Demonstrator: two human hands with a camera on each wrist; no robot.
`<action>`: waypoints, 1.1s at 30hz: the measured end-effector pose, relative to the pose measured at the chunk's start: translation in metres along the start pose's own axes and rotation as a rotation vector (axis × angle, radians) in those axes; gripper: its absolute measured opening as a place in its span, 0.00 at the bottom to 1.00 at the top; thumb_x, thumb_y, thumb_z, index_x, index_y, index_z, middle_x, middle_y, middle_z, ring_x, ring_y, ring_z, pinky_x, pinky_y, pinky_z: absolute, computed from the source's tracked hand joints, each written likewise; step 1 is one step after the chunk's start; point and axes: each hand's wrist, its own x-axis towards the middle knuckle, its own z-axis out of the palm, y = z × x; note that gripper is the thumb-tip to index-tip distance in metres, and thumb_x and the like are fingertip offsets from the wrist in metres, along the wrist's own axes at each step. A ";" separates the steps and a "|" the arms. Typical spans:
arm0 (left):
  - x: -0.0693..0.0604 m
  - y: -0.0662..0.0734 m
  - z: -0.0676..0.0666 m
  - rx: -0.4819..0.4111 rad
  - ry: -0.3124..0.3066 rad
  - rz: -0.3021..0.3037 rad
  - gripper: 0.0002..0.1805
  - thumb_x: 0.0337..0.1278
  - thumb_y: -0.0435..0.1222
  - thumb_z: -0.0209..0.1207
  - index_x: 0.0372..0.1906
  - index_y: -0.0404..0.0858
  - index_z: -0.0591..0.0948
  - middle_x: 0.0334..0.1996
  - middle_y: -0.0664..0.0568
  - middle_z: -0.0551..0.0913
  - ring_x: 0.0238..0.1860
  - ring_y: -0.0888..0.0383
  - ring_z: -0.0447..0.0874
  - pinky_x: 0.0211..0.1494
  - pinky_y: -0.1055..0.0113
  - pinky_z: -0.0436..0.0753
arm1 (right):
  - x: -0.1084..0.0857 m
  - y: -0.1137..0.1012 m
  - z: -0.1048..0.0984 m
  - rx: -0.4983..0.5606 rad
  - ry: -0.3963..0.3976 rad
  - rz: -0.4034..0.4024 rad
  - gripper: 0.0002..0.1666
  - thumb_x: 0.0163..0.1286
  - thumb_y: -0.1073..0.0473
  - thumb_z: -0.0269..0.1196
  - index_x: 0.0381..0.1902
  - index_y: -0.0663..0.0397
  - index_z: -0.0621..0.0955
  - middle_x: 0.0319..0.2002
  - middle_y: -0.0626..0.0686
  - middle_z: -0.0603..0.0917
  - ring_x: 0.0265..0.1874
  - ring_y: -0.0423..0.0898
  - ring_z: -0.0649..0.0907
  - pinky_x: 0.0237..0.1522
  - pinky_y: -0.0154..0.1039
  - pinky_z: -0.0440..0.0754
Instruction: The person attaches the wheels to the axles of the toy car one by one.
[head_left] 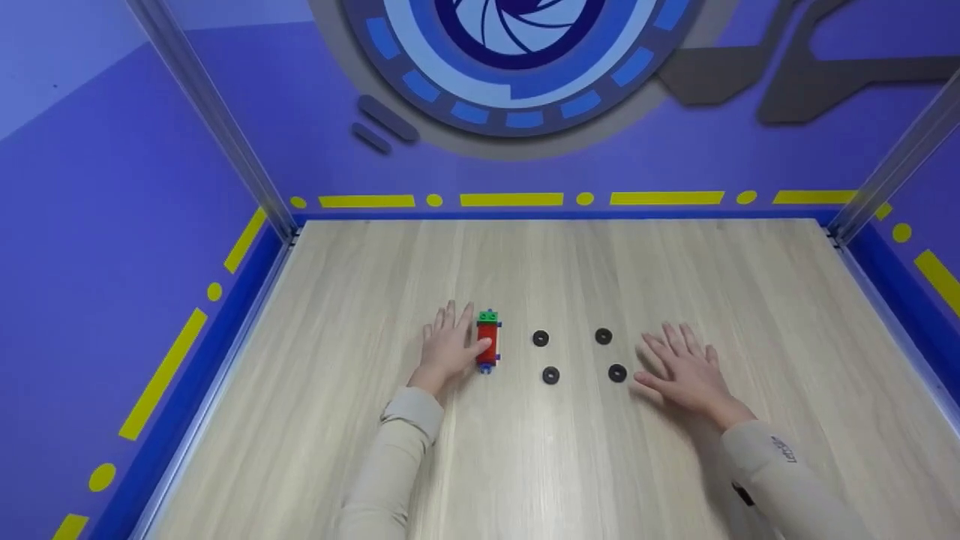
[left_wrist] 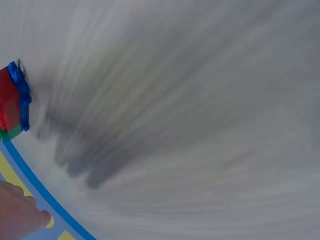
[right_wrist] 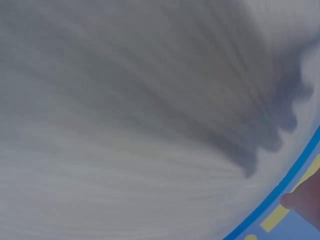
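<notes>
A small toy car body [head_left: 487, 345], red with a green block at its far end and blue parts along its edges, lies left of the table's middle. My left hand [head_left: 448, 350] is just left of it with fingers spread, the thumb overlapping the red part; whether it touches cannot be told. In the left wrist view the car body [left_wrist: 11, 100] shows at the left edge, above a bit of the left hand [left_wrist: 20, 212]. Several black wheels [head_left: 551, 375] lie loose between the hands. My right hand [head_left: 688, 377], fingers spread, holds nothing beside the rightmost wheel [head_left: 617, 373].
The pale wood-grain table [head_left: 525, 465] is bordered by a blue back wall [head_left: 525, 172] and a left side wall [head_left: 97, 247] with yellow markings. Metal posts [head_left: 217, 120] stand at the back corners. Both sleeves [head_left: 390, 465] reach in from the near edge.
</notes>
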 end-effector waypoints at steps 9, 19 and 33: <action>0.007 0.020 0.012 -0.306 -0.001 -0.077 0.41 0.49 0.49 0.58 0.68 0.52 0.51 0.67 0.40 0.50 0.61 0.42 0.60 0.56 0.48 0.68 | 0.005 -0.019 0.008 0.212 0.048 -0.005 0.43 0.51 0.36 0.60 0.62 0.47 0.65 0.64 0.64 0.57 0.60 0.65 0.60 0.52 0.65 0.61; 0.010 0.030 0.023 -0.296 0.031 -0.097 0.36 0.50 0.44 0.58 0.65 0.46 0.58 0.60 0.39 0.63 0.54 0.46 0.69 0.53 0.54 0.72 | 0.010 -0.033 0.019 0.454 -0.011 0.129 0.35 0.53 0.53 0.65 0.59 0.55 0.68 0.42 0.58 0.69 0.33 0.46 0.69 0.30 0.35 0.67; 0.011 0.031 0.029 -0.313 0.055 -0.132 0.36 0.49 0.41 0.59 0.65 0.48 0.59 0.48 0.41 0.74 0.43 0.51 0.75 0.45 0.59 0.75 | 0.014 -0.041 0.028 0.423 -0.034 0.175 0.28 0.52 0.57 0.65 0.52 0.55 0.74 0.37 0.55 0.73 0.33 0.46 0.72 0.30 0.34 0.67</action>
